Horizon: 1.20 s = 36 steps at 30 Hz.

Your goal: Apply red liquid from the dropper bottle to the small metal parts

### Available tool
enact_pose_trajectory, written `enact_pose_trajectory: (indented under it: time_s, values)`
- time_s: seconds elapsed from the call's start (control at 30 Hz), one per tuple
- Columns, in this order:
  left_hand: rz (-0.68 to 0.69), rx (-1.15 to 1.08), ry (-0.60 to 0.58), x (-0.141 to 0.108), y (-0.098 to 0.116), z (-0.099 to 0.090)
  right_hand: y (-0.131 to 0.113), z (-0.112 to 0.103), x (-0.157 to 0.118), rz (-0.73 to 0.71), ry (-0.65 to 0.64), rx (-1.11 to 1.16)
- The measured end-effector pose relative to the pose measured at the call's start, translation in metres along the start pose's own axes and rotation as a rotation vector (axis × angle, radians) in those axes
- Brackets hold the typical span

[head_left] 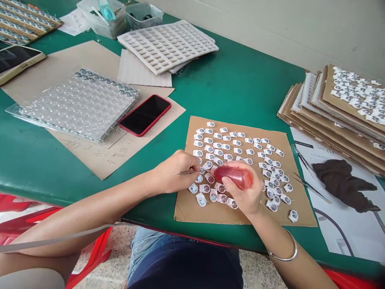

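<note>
My right hand is wrapped round a small red bottle, its tip pointing left over the cardboard sheet. Facing it from the left, my left hand is closed in a pinch on a thin metal tool. Between and around both hands lie many small white tagged pieces with round faces, such as one piece near the sheet's lower left. A few faces beside the bottle tip look reddish. Whether the tip touches a piece cannot be made out.
A red-edged phone and a clear tray lie to the left. White foam trays are behind. Stacked cardboard sheets, tweezers and a dark cloth stand or lie at the right.
</note>
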<state>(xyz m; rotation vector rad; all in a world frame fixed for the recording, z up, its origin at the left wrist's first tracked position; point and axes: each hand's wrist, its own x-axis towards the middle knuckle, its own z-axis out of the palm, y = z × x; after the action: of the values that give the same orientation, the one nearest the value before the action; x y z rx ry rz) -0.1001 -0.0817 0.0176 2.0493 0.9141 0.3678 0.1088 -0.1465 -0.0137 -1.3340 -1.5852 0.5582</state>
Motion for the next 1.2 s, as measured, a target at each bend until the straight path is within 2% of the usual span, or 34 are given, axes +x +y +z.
enact_pose_trajectory:
  time_s: [0.23, 0.53, 0.9, 1.2]
  values:
    - [0.038, 0.004, 0.021, -0.0007, -0.0011, 0.0015, -0.0005, 0.0021, 0.0008, -0.006, -0.002, 0.001]
    - [0.020, 0.012, 0.001, 0.0001, 0.0004, 0.0001, -0.0027, 0.0009, 0.0008, -0.053, -0.037, 0.012]
    - [0.047, 0.017, 0.039, -0.0002, -0.0038, 0.0027, -0.0016, 0.0017, 0.0014, -0.048, -0.035, -0.003]
    - [0.070, 0.023, 0.020, -0.0006, -0.0074, 0.0035, -0.0054, -0.0002, 0.0009, -0.051, -0.061, 0.011]
